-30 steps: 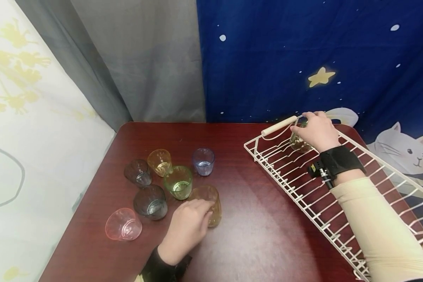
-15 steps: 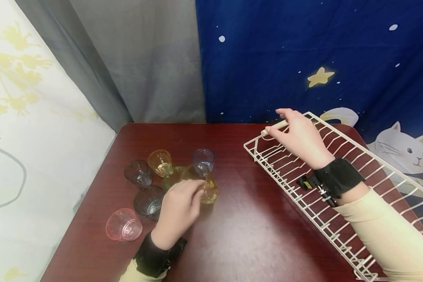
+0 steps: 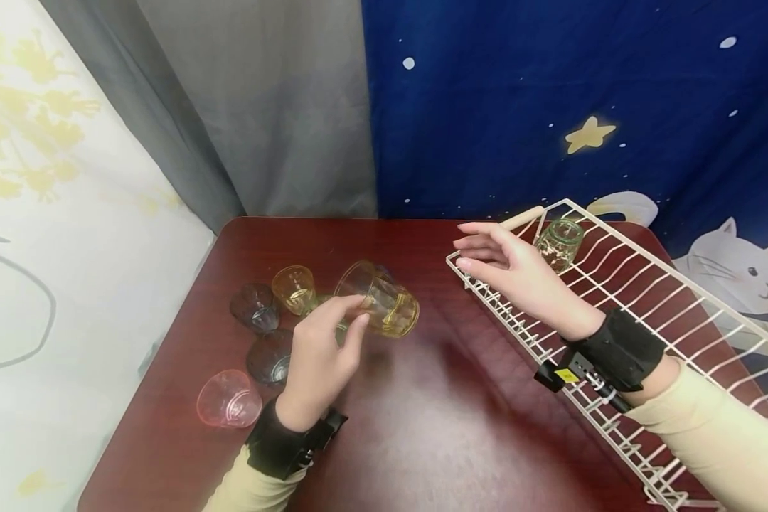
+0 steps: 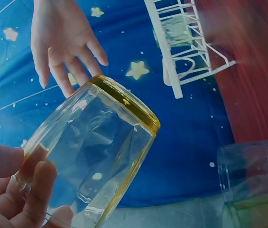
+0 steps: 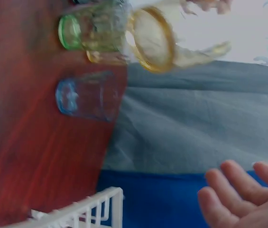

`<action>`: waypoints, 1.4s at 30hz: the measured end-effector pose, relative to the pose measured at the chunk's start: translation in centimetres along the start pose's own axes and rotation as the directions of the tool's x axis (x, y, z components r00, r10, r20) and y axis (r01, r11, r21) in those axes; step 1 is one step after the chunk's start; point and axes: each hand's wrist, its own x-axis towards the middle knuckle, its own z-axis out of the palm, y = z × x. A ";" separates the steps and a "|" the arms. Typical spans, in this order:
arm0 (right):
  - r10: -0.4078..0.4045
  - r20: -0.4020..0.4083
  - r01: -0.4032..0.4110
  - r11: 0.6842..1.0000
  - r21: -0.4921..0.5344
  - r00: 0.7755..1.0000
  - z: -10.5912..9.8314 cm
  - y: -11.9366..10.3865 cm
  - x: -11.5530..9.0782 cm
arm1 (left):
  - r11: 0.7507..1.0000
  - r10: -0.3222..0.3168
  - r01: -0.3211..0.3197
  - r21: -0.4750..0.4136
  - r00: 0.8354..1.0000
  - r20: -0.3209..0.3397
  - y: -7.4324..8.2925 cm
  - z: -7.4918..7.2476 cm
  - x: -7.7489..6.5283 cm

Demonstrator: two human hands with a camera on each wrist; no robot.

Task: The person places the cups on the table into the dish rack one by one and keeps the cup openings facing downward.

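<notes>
My left hand (image 3: 320, 355) pinches a yellow-tinted drinking glass (image 3: 384, 302) near its rim. The glass is in the air, tilted, its thick yellow base (image 4: 126, 104) pointing away from my fingers (image 4: 39, 190). My right hand (image 3: 518, 274) is beside it with fingers spread and nothing in them, over the near-left end of a white wire dish rack (image 3: 678, 280). In the left wrist view the right palm (image 4: 67, 38) lies beyond the glass's base. Inside the rack's far corner is a green-tinted glass (image 3: 560, 245), its rim seemingly down.
On the table's left are a pink glass (image 3: 229, 400), two dark grey glasses (image 3: 256, 309) and a smaller yellow glass (image 3: 294, 290). A green glass (image 5: 71, 32) and a blue glass (image 5: 86, 97) are mostly hidden in the head view. The rack has a wooden handle (image 3: 525, 217).
My left hand has lifted the yellow-tinted glass off the table and tilted it. My right hand has let go of the green-tinted glass in the rack and moved left.
</notes>
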 end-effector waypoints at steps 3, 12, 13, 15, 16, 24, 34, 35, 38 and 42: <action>-0.022 0.041 0.017 0.994 0.105 0.999 0.7 0.3 -0.4 | 0.997 -0.042 0.042 -0.062 0.999 -0.010 0.2 0.2 0.3; -0.076 0.133 0.050 0.980 0.192 0.988 3.3 -0.1 -0.9 | 0.954 -0.171 0.168 -0.249 0.985 0.007 0.6 0.9 0.5; -0.083 0.142 0.055 0.979 0.196 0.986 3.5 -0.2 -1.0 | 0.944 -0.186 0.183 -0.276 0.982 0.014 0.7 0.9 0.4; -0.099 0.151 0.069 0.980 0.188 0.984 3.9 -0.2 -1.1 | 0.913 -0.217 0.216 -0.345 0.976 0.036 0.8 1.0 0.4; -0.106 0.150 0.078 0.981 0.180 0.983 4.1 -0.2 -1.2 | 0.895 -0.232 0.232 -0.381 0.972 0.048 0.9 1.0 0.4; -0.103 0.124 0.084 0.985 0.152 0.987 4.8 -0.1 -1.3 | 0.792 -0.284 0.299 -0.532 0.952 0.113 1.3 1.0 0.6; -0.082 0.102 0.063 0.982 0.178 0.991 5.2 0.1 -1.6 | 0.747 -0.309 0.341 -0.571 0.938 0.156 1.7 1.4 0.7; -0.082 0.101 0.063 0.982 0.179 0.991 5.2 0.1 -1.6 | 0.742 -0.309 0.343 -0.576 0.938 0.161 1.7 1.4 0.6; -0.083 0.095 0.066 0.983 0.174 0.992 5.1 0.1 -1.7 | 0.730 -0.300 0.342 -0.592 0.938 0.173 1.7 1.5 0.6; -0.076 0.092 0.060 0.984 0.166 0.993 4.7 -0.1 -1.8 | 0.715 -0.280 0.336 -0.613 0.941 0.189 1.7 1.5 0.7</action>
